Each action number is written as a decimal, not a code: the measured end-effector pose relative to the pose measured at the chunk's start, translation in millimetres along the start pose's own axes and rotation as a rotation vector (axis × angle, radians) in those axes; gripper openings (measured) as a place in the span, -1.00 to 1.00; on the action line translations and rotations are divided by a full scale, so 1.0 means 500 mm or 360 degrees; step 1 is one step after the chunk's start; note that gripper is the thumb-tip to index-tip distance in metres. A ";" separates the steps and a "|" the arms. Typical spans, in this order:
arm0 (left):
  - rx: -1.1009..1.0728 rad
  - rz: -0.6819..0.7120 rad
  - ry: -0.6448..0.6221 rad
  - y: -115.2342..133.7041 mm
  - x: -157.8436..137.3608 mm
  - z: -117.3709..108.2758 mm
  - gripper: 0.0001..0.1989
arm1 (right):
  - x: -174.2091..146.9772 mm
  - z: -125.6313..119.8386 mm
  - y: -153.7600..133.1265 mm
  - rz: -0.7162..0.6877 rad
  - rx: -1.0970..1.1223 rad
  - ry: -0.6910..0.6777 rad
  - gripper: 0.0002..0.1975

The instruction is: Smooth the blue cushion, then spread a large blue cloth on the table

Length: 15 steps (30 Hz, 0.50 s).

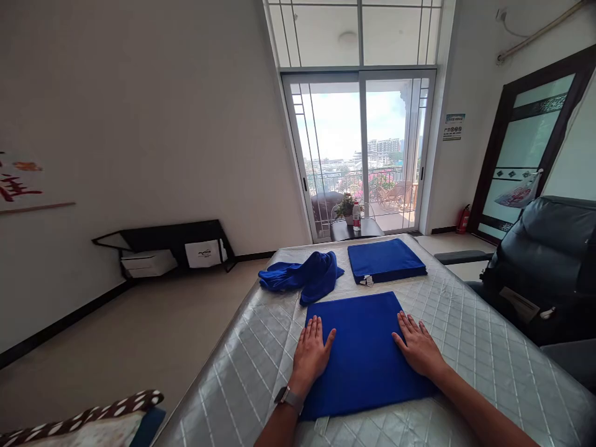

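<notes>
Left hand (pixel 311 352) and right hand (pixel 419 344) lie flat and outstretched, gripping nothing, on opposite side edges of a folded blue cloth (pixel 361 357) on the quilted mattress (pixel 488 354). Beyond it rest a crumpled blue cloth (pixel 319 277) and a neat blue stack (pixel 386 254), whose white tag (pixel 367 280) is too small to read. Dark lettering on a white box (pixel 203 253), a bottle (pixel 356 217)'s red label and the wall notice (pixel 453 127) cannot be made out either.

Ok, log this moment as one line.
left hand: on flat cloth, left edge; right hand: on its right edge; beyond: crumpled cloth, folded stack; underneath: mattress
</notes>
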<state>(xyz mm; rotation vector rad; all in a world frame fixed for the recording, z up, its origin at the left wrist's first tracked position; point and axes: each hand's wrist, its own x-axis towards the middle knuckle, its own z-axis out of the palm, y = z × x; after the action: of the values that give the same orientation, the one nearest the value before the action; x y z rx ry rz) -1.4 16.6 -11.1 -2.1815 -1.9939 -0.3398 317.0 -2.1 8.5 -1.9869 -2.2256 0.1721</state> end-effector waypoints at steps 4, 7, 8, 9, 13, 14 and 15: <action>0.0052 -0.0024 0.0120 0.012 -0.001 -0.011 -0.21 | -0.001 -0.003 0.003 0.0007 0.0045 -0.0011 -0.27; 0.0013 0.0077 0.0159 0.071 -0.008 -0.028 -0.24 | -0.002 -0.004 0.004 0.0011 0.0069 -0.0007 -0.26; -0.0028 0.0160 0.0134 0.103 -0.010 -0.034 -0.26 | -0.002 -0.005 0.004 0.0009 0.0072 -0.0005 -0.27; -0.0077 0.0259 0.0094 0.139 -0.012 -0.038 -0.28 | -0.003 -0.005 0.005 0.0008 0.0074 -0.0002 -0.27; -0.0277 0.0634 -0.0073 0.297 -0.011 -0.044 -0.34 | -0.007 -0.005 0.008 -0.0018 0.0036 -0.0005 -0.32; -0.0321 0.0679 -0.0080 0.330 -0.007 -0.044 -0.35 | -0.008 -0.005 0.009 -0.0039 0.0011 -0.0012 -0.35; -0.0360 0.0705 -0.0081 0.358 -0.004 -0.042 -0.36 | -0.008 -0.004 0.010 -0.0057 -0.0018 -0.0021 -0.37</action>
<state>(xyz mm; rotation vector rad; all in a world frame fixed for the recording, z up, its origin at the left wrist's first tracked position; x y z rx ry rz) 175.5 -7.7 14.1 -2.7104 -1.4896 -0.4637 322.8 -5.8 9.4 -1.9559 -2.2735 0.1690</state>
